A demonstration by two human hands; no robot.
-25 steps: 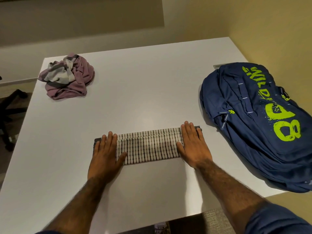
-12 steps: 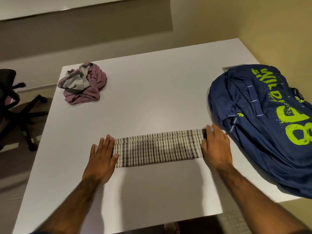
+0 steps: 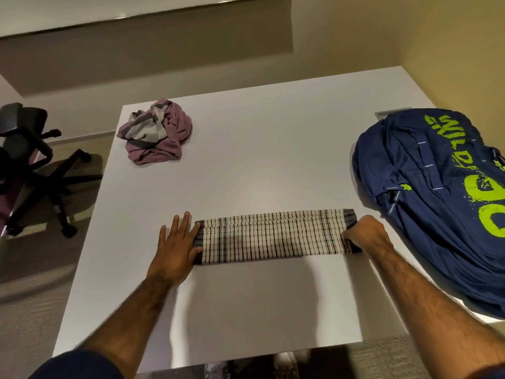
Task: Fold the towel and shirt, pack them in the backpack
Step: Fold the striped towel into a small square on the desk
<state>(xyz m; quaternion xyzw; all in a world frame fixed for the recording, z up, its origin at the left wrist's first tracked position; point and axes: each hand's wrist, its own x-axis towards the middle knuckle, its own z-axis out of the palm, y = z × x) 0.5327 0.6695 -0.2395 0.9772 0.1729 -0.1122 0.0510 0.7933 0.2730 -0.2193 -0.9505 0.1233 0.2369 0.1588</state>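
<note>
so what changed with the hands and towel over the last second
Both hands slid outward to the ends of the folded checked towel. The right hand, flat before, now grips the right end. The left hand stays flat. The crumpled shirt and backpack are unmoved.

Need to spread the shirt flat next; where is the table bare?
The widest bare patch of table lies between shirt, backpack and towel. A second strip runs from the towel to the near edge. Crowded: the right, where the backpack nearly meets the towel end that the right hand grips; the left hand presses the other end.
</note>
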